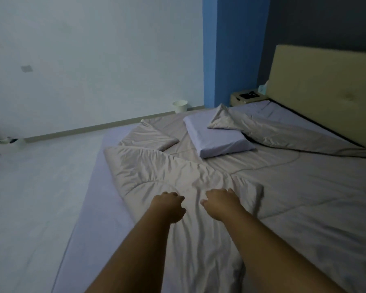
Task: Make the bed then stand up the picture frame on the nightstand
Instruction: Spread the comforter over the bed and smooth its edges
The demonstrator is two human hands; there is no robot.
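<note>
Place: a bedroom, dimly lit.
Shown by: bed (304, 197) with headboard (325, 92), pillow (216, 138), rumpled quilt (178, 176).
Beside bed: nightstand (244, 97), contents possibly dark gadgets.

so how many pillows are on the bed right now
1 clear pillow, lying askew mid-bed on the rumpled duvet, away from the headboard. The folded shapes beside it look like duvet corners; another pillow could be hidden beneath.
</note>
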